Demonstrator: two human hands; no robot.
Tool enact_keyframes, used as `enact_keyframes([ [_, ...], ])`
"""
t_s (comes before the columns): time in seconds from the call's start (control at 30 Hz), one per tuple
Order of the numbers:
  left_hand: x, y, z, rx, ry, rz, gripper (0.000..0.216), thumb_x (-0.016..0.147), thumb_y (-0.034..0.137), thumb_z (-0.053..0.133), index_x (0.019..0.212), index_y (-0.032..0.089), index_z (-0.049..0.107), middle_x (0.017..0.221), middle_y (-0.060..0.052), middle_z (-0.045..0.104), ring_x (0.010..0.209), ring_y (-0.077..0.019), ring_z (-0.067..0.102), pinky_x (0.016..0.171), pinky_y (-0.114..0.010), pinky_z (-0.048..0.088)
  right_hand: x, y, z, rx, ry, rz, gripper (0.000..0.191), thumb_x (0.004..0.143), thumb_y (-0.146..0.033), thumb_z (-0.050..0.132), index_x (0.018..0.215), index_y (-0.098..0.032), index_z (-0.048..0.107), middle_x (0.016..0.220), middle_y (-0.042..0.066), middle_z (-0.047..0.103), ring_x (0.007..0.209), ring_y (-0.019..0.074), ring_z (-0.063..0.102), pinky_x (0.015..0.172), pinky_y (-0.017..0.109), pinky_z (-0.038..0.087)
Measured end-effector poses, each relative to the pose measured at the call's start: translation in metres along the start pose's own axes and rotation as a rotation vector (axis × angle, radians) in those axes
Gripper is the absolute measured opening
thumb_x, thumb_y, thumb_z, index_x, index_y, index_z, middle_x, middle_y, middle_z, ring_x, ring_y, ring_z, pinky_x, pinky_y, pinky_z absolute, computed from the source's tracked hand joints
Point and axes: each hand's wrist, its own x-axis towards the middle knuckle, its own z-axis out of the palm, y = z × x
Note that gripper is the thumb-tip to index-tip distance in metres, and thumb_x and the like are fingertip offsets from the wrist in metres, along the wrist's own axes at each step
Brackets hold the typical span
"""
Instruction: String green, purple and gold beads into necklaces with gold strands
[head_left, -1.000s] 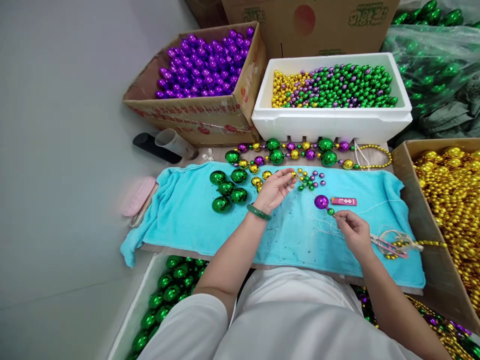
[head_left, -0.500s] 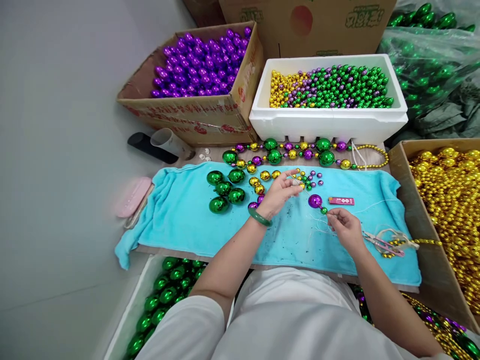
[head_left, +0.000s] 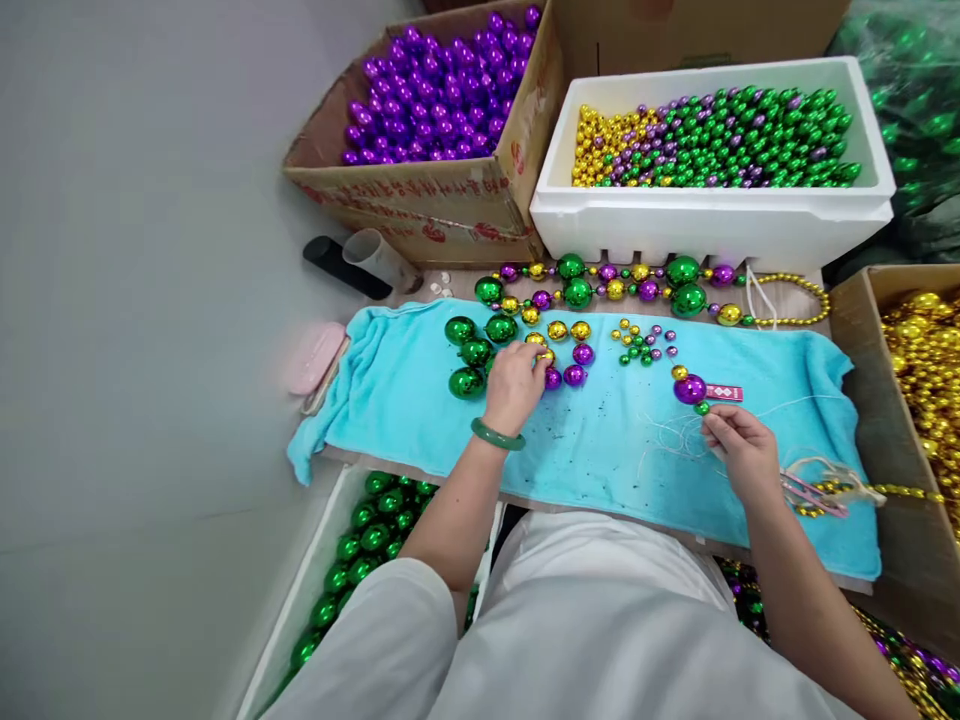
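Note:
My right hand (head_left: 741,448) pinches a thin string at a small green bead (head_left: 701,408). Above that bead, a large purple bead (head_left: 689,389) and a small gold bead (head_left: 679,372) are threaded. My left hand (head_left: 517,382), with a green bangle (head_left: 498,435) on its wrist, has its thumb and forefinger closed at a gold bead (head_left: 548,357) in the group on the towel. Several large green beads (head_left: 460,330) lie left of it and purple beads (head_left: 574,375) to its right. Small loose beads (head_left: 643,345) are gathered farther right.
A blue towel (head_left: 592,450) covers the table, with scissors (head_left: 814,492) at right. Behind lies a finished-looking bead necklace (head_left: 577,293). A white foam box (head_left: 712,215) and cartons, one of purple beads (head_left: 442,90), stand behind; a gold-bead carton (head_left: 874,400) stands right.
My left hand has moved left from the small beads to the larger gold ones. A small gold bead now sits above the purple one on the string. The view has shifted.

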Motion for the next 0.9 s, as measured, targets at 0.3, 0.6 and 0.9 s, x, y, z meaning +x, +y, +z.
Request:
enact_keyframes([
  [0.3, -0.003, -0.046, -0.017, 0.399, -0.112, -0.059, 0.045, 0.081, 0.038, 0.056, 0.118, 0.013, 0.061, 0.106, -0.015, 0.061, 0.104, -0.0324, 0.053, 0.094, -0.044, 0.041, 0.003, -0.002, 0.019, -0.001, -0.082, 0.021, 0.026, 0.069, -0.040, 0.070, 0.077, -0.018, 0.059, 0.059, -0.004, 0.053, 0.051, 0.0069, 0.045, 0.048, 0.020, 0.037],
  [0.6, 0.002, -0.037, -0.025, 0.012, -0.069, -0.089, 0.048, 0.074, 0.034, 0.059, 0.119, 0.016, 0.060, 0.115, -0.014, 0.057, 0.110, -0.0325, 0.053, 0.098, -0.048, 0.042, 0.002, -0.017, 0.031, -0.012, -0.099, -0.023, 0.025, 0.067, -0.040, 0.067, 0.074, -0.017, 0.057, 0.057, -0.003, 0.053, 0.050, 0.0075, 0.043, 0.048, 0.021, 0.037],
  [0.9, -0.002, 0.014, -0.040, -1.719, -0.393, -0.370, 0.037, 0.086, 0.042, 0.049, 0.111, 0.017, 0.059, 0.104, -0.010, 0.065, 0.088, -0.0225, 0.067, 0.054, -0.023, 0.051, -0.011, -0.020, 0.031, -0.062, -0.143, -0.082, 0.022, 0.070, -0.037, 0.067, 0.072, -0.017, 0.060, 0.054, -0.003, 0.051, 0.049, 0.0081, 0.043, 0.047, 0.022, 0.035],
])
